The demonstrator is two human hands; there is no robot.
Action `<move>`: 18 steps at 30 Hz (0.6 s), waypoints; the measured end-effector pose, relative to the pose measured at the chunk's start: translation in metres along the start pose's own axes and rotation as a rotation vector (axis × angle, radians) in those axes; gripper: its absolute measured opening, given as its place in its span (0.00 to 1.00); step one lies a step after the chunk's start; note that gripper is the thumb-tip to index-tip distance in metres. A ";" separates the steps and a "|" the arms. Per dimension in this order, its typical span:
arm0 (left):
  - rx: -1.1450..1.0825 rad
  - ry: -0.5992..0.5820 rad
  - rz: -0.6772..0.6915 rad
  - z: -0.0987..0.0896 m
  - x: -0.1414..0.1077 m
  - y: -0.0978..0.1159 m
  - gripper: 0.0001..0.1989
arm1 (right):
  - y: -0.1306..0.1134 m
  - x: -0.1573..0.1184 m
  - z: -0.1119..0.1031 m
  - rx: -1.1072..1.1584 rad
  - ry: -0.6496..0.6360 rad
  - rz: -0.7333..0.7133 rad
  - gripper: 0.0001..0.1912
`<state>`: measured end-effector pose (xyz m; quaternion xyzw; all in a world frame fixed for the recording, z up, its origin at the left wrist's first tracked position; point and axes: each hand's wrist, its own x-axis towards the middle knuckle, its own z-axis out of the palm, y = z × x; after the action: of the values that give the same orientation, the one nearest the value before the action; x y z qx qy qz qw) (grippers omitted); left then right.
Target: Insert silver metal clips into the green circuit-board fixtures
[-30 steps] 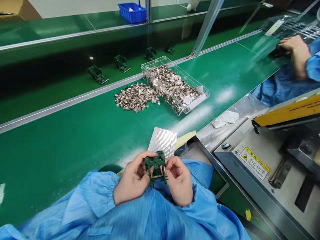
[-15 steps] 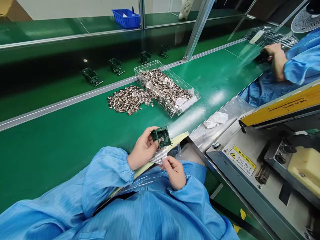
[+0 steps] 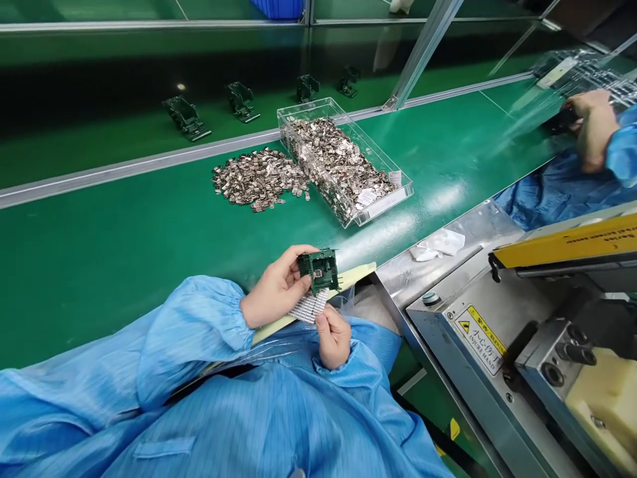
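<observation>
While a second ago both hands cradled the open-sided dark green plastic frame [image 3: 326, 272], it now sits in the left hand [image 3: 279, 285] alone, gripped between thumb and fingers. The silvery sheet of narrow, close-set strips [image 3: 308, 307], which then lay just beyond the hands, is now directly below the frame and near the left fingers. The right hand [image 3: 334, 337] has left the frame; its fingers are curled and its thumb and fingertips pinch the sheet's near edge, much as half a second ago. A pale yellow sheet [image 3: 363, 272] shows beneath and to the right of the frame.

Ahead of the hands, the smooth green bench [image 3: 149, 245] carries a loose heap of small silvery metal pieces [image 3: 261, 179] and, touching its right side, a clear rectangular plastic tray [image 3: 385, 207] filled with similar pieces. Past a metal rail [image 3: 199, 154], four dark green plastic parts [image 3: 186, 118] stand in a spaced row.

To the right of the hands is a grey metal machine [image 3: 460, 315] with a yellow bar [image 3: 572, 240] and a warning label; crumpled white material [image 3: 440, 244] lies at its far side. Farther right, another person's hand [image 3: 592, 126] holds something dark. A blue bin [image 3: 279, 8] is partly cut off at the top.
</observation>
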<state>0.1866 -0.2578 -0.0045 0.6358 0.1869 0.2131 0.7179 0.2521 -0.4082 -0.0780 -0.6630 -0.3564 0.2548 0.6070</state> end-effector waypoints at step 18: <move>-0.063 0.002 -0.021 0.001 -0.003 0.003 0.18 | -0.015 0.007 -0.042 -0.406 -0.059 0.158 0.11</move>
<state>0.1841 -0.2596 -0.0017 0.6106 0.1874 0.2122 0.7396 0.2860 -0.4283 -0.0567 -0.7898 -0.3651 0.2436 0.4284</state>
